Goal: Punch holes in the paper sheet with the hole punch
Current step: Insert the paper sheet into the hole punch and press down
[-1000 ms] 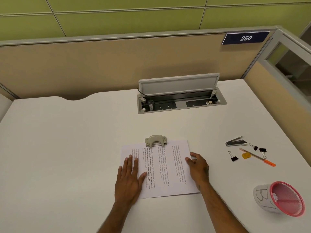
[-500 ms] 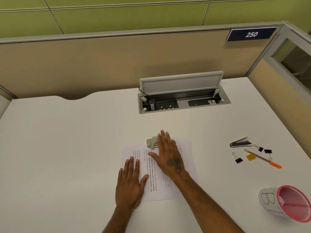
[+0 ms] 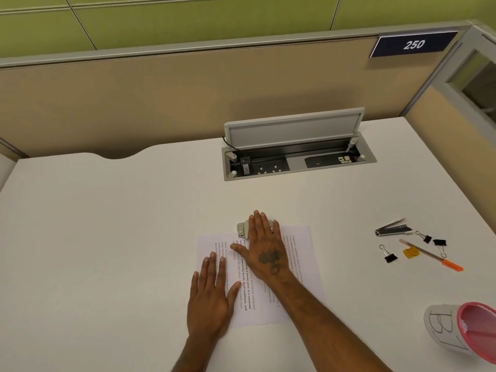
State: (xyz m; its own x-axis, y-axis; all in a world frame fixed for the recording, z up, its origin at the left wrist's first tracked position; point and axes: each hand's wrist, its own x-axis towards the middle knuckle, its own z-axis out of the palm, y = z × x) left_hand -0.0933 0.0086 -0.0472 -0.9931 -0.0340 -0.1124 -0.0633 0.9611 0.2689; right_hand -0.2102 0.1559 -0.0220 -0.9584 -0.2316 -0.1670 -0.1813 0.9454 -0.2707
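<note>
Two hands lie flat, fingers straight, gripping nothing. Nearest, the left hand (image 3: pixel 212 296) presses the near-left part of the paper sheet (image 3: pixel 303 253), partly on the white desk (image 3: pixel 107 237). Farther, the right hand (image 3: pixel 265 251) rests its fingers over the hole punch (image 3: pixel 242 229) (only its ends show). The punch sits over the sheet's far edge, long axis left-right; printed lines run near-far.

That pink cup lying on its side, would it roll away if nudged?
Probably: the pink cup lies on its side on the smooth desk, nothing blocking it. It looks wider at the rim, so it may curve rather than roll straight. Its mesh suggests it is light.
</note>
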